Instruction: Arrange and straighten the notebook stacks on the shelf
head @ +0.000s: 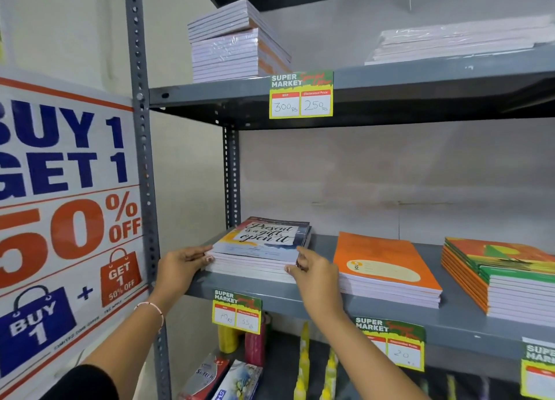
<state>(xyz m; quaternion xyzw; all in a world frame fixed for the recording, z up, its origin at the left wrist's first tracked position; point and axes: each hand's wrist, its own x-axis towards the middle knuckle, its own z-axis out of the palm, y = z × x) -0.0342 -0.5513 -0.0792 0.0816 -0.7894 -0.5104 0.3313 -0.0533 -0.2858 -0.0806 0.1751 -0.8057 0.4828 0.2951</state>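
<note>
Left hand [177,264], right hand [312,272] outstretched, fingers clamping opposite sides of notebook stack [259,249]. Two more stacks right of grip.

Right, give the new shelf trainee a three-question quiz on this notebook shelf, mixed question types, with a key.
1. True or false: both hands are on the stack topped by the "Present is a gift, open it" notebook.
2. Which stack sits directly to the right of that one on the same shelf? A) orange-cover stack B) green-and-orange stack C) plastic-wrapped stack
3. Fill in: the price tag on the upper shelf edge shows a discounted price of ___ Rs.

Key: 1 true, the left hand holds its left side and the right hand its right corner. 2 A, the orange-cover stack. 3 250.
</note>
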